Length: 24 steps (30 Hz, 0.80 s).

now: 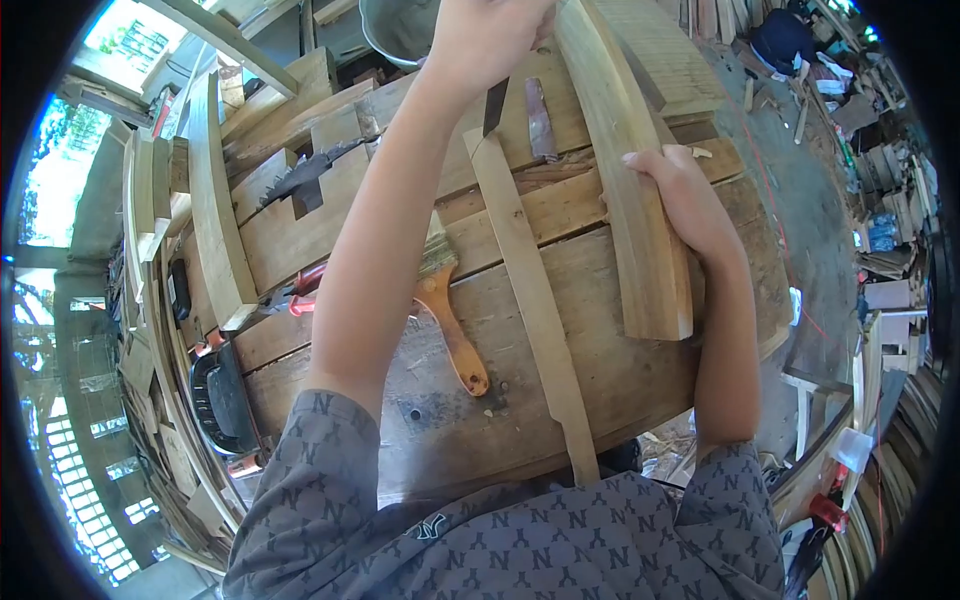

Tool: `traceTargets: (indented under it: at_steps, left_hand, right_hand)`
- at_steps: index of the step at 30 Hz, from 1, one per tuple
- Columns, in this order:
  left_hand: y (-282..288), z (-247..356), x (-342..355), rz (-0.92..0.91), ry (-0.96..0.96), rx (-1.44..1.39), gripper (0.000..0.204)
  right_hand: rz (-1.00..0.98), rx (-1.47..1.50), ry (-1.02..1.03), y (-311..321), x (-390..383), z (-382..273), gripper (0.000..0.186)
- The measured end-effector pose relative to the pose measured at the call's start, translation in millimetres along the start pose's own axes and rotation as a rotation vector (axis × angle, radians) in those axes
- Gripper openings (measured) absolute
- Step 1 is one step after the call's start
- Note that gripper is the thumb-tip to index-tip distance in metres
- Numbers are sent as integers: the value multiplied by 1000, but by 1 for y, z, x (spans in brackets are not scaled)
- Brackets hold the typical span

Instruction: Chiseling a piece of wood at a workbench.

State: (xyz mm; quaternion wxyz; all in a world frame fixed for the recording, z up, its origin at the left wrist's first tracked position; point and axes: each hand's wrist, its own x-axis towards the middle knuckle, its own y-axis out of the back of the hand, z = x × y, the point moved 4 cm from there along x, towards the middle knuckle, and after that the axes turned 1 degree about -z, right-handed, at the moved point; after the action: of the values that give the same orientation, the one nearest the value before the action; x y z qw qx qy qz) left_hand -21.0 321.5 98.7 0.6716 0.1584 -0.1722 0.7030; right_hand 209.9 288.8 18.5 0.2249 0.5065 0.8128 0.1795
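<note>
My left hand (500, 38) is closed at the top edge of the view, beside the far end of a thick, curved wooden piece (640, 225). What its fingers hold is hidden. A dark flat blade (494, 108) shows just below that hand; I cannot tell whether it is in the grip. Farther right, my right hand (690, 195) wraps round the right edge of the curved piece, thumb on top. A long thin wooden strip (525, 265) runs along the bench toward my body. Between the strip and my left forearm lies a paintbrush (450, 330) with a wooden handle.
The wooden workbench (640, 390) has gaps between its boards. A toothed dark metal piece (305, 180), a wooden batten (215, 210) and a black plastic tray (222, 400) lie at the left. A grey bucket (395, 30) stands at the back. Wood scraps cover the floor at right.
</note>
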Motion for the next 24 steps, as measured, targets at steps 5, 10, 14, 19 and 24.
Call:
traceTargets:
  at_steps: [5,10,14,19,24]
  left_hand:
    - [-7,3,-1,-6,16,-13,23]
    - [-4,6,0,15,6,37,23]
    - [2,3,0,28,-8,-5,23]
    - [0,2,0,11,3,-36,23]
    - [0,3,0,27,10,-26,24]
  right_hand:
    - [-54,147,-57,4,3,14,61]
    - [-11,109,-80,4,-5,6,58]
    - [-13,-34,47,6,-7,-2,57]
    - [83,4,102,9,-12,-6,57]
    - [133,-240,65,4,-10,-9,58]
